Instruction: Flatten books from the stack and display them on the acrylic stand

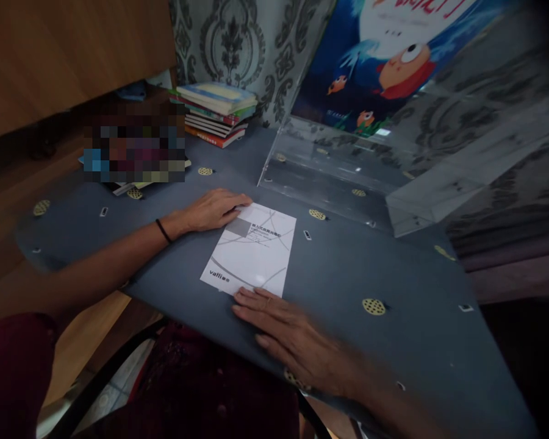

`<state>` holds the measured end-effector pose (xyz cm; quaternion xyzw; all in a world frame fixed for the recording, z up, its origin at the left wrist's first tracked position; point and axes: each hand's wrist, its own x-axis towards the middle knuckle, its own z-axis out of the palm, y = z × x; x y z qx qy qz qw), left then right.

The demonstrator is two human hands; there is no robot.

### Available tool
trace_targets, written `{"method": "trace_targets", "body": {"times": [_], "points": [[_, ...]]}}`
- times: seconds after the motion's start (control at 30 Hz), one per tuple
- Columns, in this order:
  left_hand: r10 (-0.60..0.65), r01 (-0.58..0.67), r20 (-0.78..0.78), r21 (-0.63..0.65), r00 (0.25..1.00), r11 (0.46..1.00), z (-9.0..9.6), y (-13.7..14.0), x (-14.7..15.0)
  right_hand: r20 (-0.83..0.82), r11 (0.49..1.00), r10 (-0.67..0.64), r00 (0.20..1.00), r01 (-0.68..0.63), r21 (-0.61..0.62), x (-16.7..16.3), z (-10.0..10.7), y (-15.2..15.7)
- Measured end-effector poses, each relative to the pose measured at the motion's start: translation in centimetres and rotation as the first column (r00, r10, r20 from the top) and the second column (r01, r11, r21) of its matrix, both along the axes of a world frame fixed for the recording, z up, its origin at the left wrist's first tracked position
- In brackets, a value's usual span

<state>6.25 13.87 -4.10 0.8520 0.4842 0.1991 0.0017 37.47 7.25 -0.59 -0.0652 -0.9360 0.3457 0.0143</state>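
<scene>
A white booklet (251,259) with thin grey curved lines, dark print and "valli" near its lower left corner lies flat on the grey table (338,268). At its upper left corner rests my left hand (213,209), fingertips on the paper's edge and a dark band round the wrist. My right hand (293,332) lies flat with its fingers stretched out, the tips touching the booklet's bottom edge. Neither hand is gripping the booklet.
A clear acrylic stand (320,171) holds a blue picture book (338,79) with orange fish. Behind to the left sit a stack of books (217,113) and another pile (132,183), partly pixelated. A wooden cabinet (73,55) borders the far left.
</scene>
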Motion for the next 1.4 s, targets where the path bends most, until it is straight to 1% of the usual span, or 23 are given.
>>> {"method": "trace_targets", "body": {"times": [0.1,0.23,0.33,0.4,0.47,0.53,0.6,0.67,0.77,0.87,0.93,0.97,1.0,1.07,1.13,1.17,1.23,1.3,1.33,1.4], "points": [[-0.005,0.004,-0.019,-0.010,1.000,1.000,0.1,-0.4,0.3,0.001,0.993,-0.120,0.993,0.120,0.012,0.2,-0.6,0.6],[0.007,-0.007,-0.029,-0.018,1.000,1.000,0.1,-0.8,0.7,-0.041,0.954,-0.272,0.961,0.275,0.121,-0.6,-2.1,3.0],[0.025,-0.025,-0.011,-0.043,1.000,0.999,0.2,-0.9,0.8,-0.089,0.889,-0.368,0.925,0.379,0.258,-1.6,-3.2,5.9],[0.038,-0.038,0.007,-0.076,0.999,0.996,0.3,-1.0,1.0,-0.111,0.819,-0.451,0.885,0.460,0.341,-2.3,-3.7,7.8],[0.072,-0.069,0.024,-0.108,0.997,0.992,0.6,-1.1,1.3,-0.114,0.757,-0.520,0.847,0.518,0.397,-2.9,-4.1,9.2],[0.147,-0.143,0.025,-0.129,0.989,0.981,0.8,-1.4,1.7,-0.109,0.719,-0.556,0.824,0.543,0.434,-3.4,-4.4,9.8],[0.228,-0.224,0.011,-0.151,0.974,0.963,1.0,-1.6,2.3,-0.099,0.698,-0.575,0.812,0.550,0.459,-3.7,-4.5,9.9],[0.271,-0.264,0.012,-0.177,0.963,0.948,1.1,-1.9,2.9,-0.079,0.677,-0.598,0.797,0.556,0.482,-3.9,-4.6,9.7],[0.277,-0.255,0.100,-0.195,0.956,0.947,0.9,-2.1,3.6,-0.060,0.660,-0.611,0.790,0.550,0.512,-4.1,-4.5,9.5],[0.274,-0.224,0.262,-0.205,0.925,0.953,0.7,-1.8,3.7,-0.078,0.653,-0.606,0.792,0.551,0.520,-4.0,-4.5,9.5],[0.283,-0.192,0.398,-0.254,0.873,0.948,0.5,-1.3,3.3,-0.087,0.642,-0.609,0.789,0.554,0.530,-3.9,-4.5,9.6],[0.300,-0.170,0.482,-0.296,0.823,0.940,0.4,-1.0,3.1,-0.091,0.636,-0.609,0.788,0.554,0.537,-3.9,-4.5,9.6],[0.329,-0.145,0.571,-0.343,0.752,0.928,0.2,-0.7,2.9,-0.096,0.632,-0.607,0.789,0.552,0.544,-3.9,-4.5,9.7],[0.408,-0.084,0.717,-0.442,0.564,0.893,-0.2,-0.1,2.6,-0.115,0.624,-0.601,0.791,0.555,0.550,-3.8,-4.7,9.7],[0.477,-0.008,0.790,-0.514,0.385,0.858,-0.5,0.2,2.7,-0.133,0.620,-0.599,0.789,0.563,0.546,-3.8,-5.0,9.9],[0.494,0.047,0.807,-0.535,0.324,0.843,-0.6,0.1,2.8,-0.139,0.617,-0.602,0.786,0.568,0.544,-3.8,-5.2,10.0],[0.503,0.200,0.824,-0.556,0.263,0.807,-0.5,-0.2,3.4,-0.149,0.609,-0.606,0.781,0.577,0.545,-3.7,-5.8,10.2],[0.492,0.359,0.837,-0.547,0.239,0.756,-0.2,-0.7,4.0,-0.173,0.599,-0.603,0.779,0.584,0.548,-3.6,-6.7,10.6],[0.485,0.420,0.844,-0.535,0.228,0.733,-0.1,-0.9,4.3,-0.191,0.593,-0.599,0.778,0.591,0.547,-3.5,-7.1,10.9],[0.486,0.496,0.853,-0.511,0.192,0.702,0.2,-1.2,4.7,-0.233,0.585,-0.592,0.772,0.610,0.535,-3.3,-8.0,11.4]]}}
